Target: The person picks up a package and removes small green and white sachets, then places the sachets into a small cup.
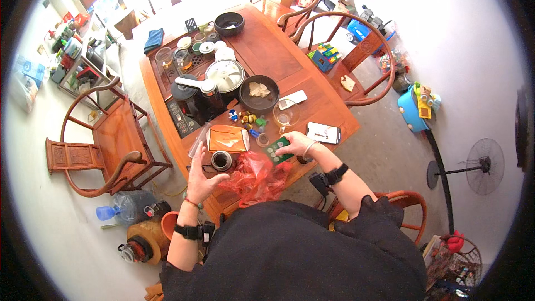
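My right hand [298,144] grips a flat green packet [275,149] printed with pale round shapes, held over the near end of a wooden tea table [334,121]. My left hand [200,182] is raised with fingers and thumb apart and nothing in it. Between the hands lies a crumpled red plastic bag [261,177]. A dark open-topped jar [221,161] stands just beside my left thumb. Beyond the jar rests an orange packet [228,138]. Small toy figures [247,118] and a little glass cup [263,139] sit past the green packet.
Right of centre are a glass mug [286,113] and a smartphone [323,133]. Farther back stand a dark bowl [263,102], an electric kettle [190,94] and a white-lidded pot [225,74]. Wooden armchairs [113,133] surround the table. A fan [485,166] stands at right.
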`<state>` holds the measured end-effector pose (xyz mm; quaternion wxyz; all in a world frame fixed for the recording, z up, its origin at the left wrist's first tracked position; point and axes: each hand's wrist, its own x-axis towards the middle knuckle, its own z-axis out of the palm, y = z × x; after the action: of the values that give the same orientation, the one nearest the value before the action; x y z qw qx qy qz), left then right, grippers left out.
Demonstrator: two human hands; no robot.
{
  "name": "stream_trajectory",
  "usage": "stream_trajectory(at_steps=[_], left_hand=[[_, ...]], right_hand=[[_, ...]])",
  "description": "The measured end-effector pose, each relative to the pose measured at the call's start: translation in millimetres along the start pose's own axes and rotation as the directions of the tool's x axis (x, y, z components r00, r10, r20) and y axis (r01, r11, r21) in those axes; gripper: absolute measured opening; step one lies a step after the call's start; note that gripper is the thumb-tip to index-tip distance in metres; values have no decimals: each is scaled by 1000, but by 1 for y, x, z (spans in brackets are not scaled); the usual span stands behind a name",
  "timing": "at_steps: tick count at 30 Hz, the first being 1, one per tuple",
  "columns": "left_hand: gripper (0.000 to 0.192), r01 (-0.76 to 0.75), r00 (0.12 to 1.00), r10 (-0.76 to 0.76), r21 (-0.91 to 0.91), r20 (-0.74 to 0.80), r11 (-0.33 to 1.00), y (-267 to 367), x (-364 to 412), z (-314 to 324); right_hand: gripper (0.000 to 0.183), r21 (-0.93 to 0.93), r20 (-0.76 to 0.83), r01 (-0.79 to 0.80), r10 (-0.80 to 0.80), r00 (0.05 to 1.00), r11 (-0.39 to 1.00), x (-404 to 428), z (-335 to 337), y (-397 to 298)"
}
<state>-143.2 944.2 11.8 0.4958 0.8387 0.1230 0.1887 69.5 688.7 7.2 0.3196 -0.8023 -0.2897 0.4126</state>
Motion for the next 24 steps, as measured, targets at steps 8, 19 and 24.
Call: stream_trajectory(at_steps=[8,19,24], left_hand=[[22,288,945,-205,-352,255,891,82,2,-3],[17,507,862,-378,-525,338,684,83,-29,-25],[17,534,845,-411,-543,342,648,86,-33,-31]], right_hand=[[29,266,72,378,-410,909,886,-29,38,-88],[28,385,150,336,-418,896,860,-32,62,-112],[30,414,214,240,-351,912,878,-36,63,-127]])
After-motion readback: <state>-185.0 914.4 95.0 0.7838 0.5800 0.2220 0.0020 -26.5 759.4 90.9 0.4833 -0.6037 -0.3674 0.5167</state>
